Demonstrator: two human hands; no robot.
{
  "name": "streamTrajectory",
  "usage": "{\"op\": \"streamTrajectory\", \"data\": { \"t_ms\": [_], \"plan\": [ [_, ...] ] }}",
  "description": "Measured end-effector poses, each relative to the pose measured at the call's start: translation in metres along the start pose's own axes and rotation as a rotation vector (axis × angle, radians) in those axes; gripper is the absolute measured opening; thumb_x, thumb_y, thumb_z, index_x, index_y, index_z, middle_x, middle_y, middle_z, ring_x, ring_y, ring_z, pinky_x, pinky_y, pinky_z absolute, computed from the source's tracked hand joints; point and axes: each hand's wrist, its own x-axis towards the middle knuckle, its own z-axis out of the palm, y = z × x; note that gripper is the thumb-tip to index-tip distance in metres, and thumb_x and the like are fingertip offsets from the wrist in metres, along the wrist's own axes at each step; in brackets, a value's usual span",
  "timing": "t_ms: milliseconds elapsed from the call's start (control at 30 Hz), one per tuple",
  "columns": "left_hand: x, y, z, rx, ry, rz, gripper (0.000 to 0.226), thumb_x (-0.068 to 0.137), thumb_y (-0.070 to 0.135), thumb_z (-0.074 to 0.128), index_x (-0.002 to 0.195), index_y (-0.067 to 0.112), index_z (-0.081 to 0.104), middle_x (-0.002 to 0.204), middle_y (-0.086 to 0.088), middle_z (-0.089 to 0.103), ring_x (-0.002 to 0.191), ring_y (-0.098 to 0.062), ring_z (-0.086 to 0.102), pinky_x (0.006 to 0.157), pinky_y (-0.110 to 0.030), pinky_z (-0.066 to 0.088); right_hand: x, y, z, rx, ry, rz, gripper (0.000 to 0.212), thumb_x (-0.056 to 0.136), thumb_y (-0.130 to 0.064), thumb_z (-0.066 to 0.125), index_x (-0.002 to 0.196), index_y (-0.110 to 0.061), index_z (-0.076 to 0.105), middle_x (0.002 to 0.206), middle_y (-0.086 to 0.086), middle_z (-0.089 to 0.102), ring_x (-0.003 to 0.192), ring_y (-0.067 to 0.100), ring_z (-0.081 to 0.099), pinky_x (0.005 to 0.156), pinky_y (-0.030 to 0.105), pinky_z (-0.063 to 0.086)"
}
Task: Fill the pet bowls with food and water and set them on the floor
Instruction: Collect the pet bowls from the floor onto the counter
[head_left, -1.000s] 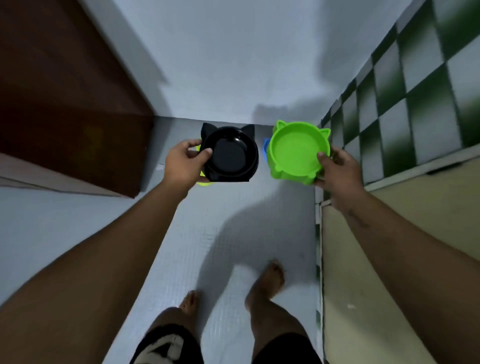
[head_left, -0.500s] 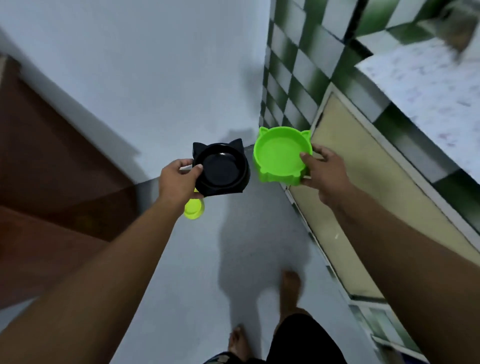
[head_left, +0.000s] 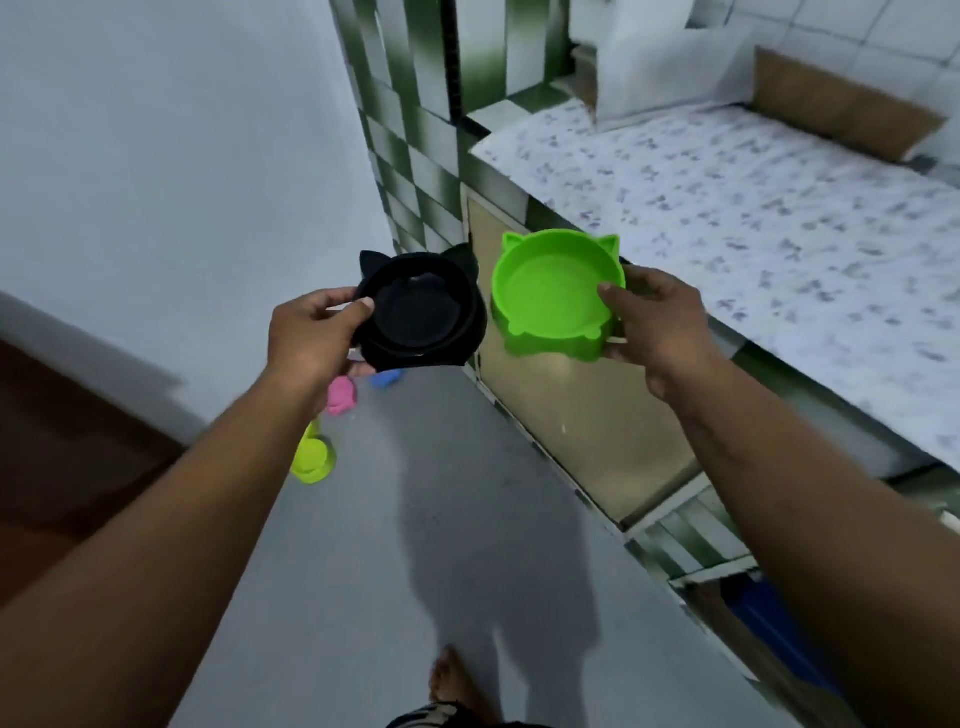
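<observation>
Fingers: the fingers (head_left: 363, 306) of your left hand (head_left: 311, 338) pinch the black bowl (head_left: 421, 317) by its rim, thumb on top. The fingers (head_left: 608, 291) of your right hand (head_left: 662, 327) pinch the green bowl (head_left: 550, 291) the same way.
Bowls, head view: both are in the air side by side, above the floor (head_left: 415, 493) and near the bench (head_left: 779, 234). Both look empty.
Grip risk: you hold each bowl by one edge only, so a tilt could work it loose, more so once it is filled.
Floor risk: a pink bowl (head_left: 341, 395), a blue bowl (head_left: 384, 379) and a yellow bowl (head_left: 311, 457) lie ahead of you, and a careless step could kick them.
</observation>
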Motion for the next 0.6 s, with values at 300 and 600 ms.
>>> {"op": "streamTrajectory", "data": {
  "t_ms": [300, 600],
  "plan": [
    [-0.108, 0.058, 0.115, -0.065, -0.206, 0.084, 0.016, 0.093, 0.018, 0.072, 0.107, 0.011, 0.073, 0.093, -0.011, 0.072, 0.067, -0.024, 0.069, 0.055, -0.039, 0.060, -0.079, -0.041, -0.193, 0.038, 0.209, -0.039, 0.020, 0.091, -0.019, 0.070, 0.111, -0.018, 0.069, 0.101, 0.013, 0.074, 0.080, 0.029, 0.074, 0.059, 0.037, 0.059],
    [-0.207, 0.073, 0.281, 0.010, -0.543, 0.148, 0.022, 0.095, 0.022, 0.071, 0.114, 0.010, 0.071, 0.104, -0.010, 0.074, 0.084, -0.030, 0.074, 0.065, -0.048, 0.064, -0.160, -0.033, -0.367, 0.107, 0.497, -0.018, 0.026, 0.093, -0.013, 0.067, 0.118, -0.011, 0.066, 0.106, 0.016, 0.072, 0.077, 0.031, 0.072, 0.052, 0.036, 0.058]
  ]
}}
